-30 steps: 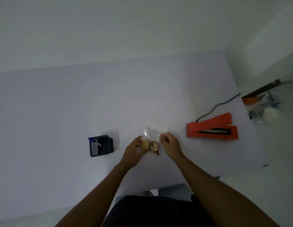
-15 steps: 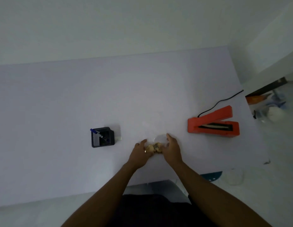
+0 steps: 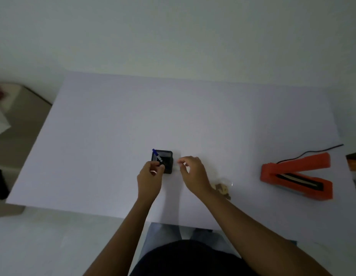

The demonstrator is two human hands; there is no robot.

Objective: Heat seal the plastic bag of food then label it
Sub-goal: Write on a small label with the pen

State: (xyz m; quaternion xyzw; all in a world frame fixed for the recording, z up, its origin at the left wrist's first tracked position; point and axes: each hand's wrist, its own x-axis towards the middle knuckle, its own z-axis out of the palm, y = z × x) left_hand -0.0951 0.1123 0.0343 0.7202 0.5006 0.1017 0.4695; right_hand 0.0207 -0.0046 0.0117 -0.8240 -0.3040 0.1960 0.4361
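The clear plastic bag of food (image 3: 223, 189) lies on the white table (image 3: 193, 116), just right of my right wrist, and neither hand touches it. The orange heat sealer (image 3: 296, 176) stands with its jaw raised at the right. A black holder (image 3: 165, 162) with a blue pen (image 3: 157, 156) in it sits in front of me. My left hand (image 3: 150, 179) pinches the pen's lower end at the holder. My right hand (image 3: 193, 174) hovers beside the holder's right edge, its thumb and forefinger close together at a small pale piece; whether it grips that piece is unclear.
The sealer's black cord (image 3: 312, 152) runs off the table's right edge. A low beige surface (image 3: 15, 124) with a white object and something red lies past the table's left edge. My dark-clothed lap (image 3: 189, 257) is below the near edge.
Both hands let go of the bag, which now lies on the table, and moved left to the black holder. The view has swung left.
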